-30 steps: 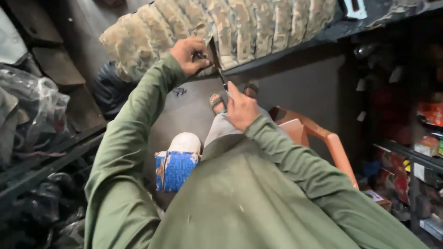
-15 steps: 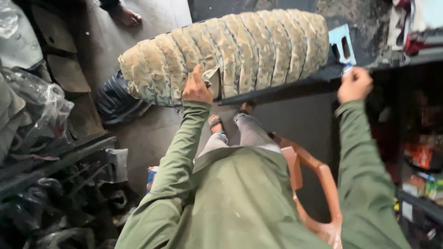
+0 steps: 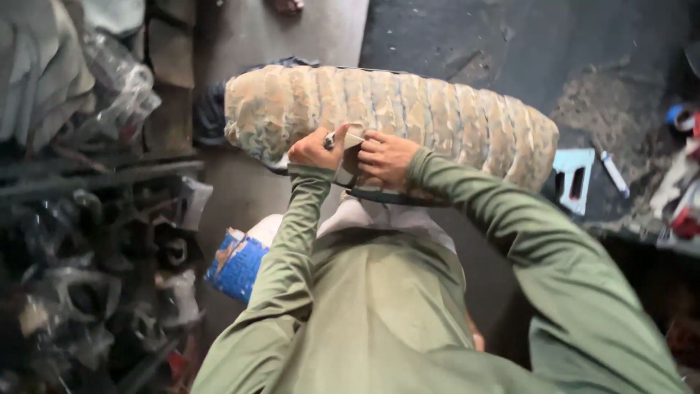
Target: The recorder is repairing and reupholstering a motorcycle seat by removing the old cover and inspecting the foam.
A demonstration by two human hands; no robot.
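A long ribbed roll (image 3: pixel 408 109) wrapped in clear plastic, tan and mottled, lies across the edge of a dark workbench (image 3: pixel 481 44). My left hand (image 3: pixel 315 149) is closed around a small metal tool whose tip shows between the two hands, pressed against the roll's near side. My right hand (image 3: pixel 385 156) rests right beside it, fingers curled on the roll's wrapping and touching the tool. Both arms wear green sleeves.
A light blue metal bracket (image 3: pixel 574 179) and a white marker (image 3: pixel 614 174) lie on the bench to the right. A blue and white bag (image 3: pixel 240 259) sits on the floor below. Racks of dark metal parts (image 3: pixel 95 277) fill the left side.
My right hand came back from the far right end of the roll to join my left hand at the middle. The view has tilted further down over the roll.
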